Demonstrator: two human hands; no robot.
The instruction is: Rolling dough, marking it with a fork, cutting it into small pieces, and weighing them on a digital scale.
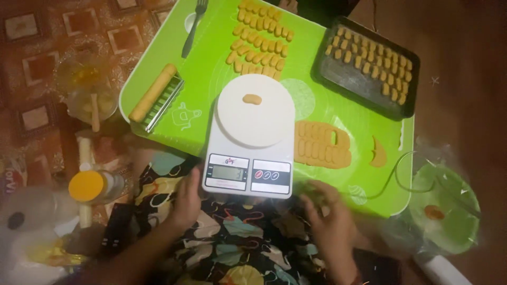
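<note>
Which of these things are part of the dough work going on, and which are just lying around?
In use: left hand and right hand by the white kitchen scale, dough piece on it, cut dough slab, shaped rows, dark baking tray.

Lying about: fork, yellow-capped bottle, green lid.

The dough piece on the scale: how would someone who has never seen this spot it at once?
Start at the green mat, then find the white kitchen scale at its near edge, by the left hand. On its round platform lies one small oval dough piece, alone, unlike the rows on the mat and the dark baking tray.
</note>
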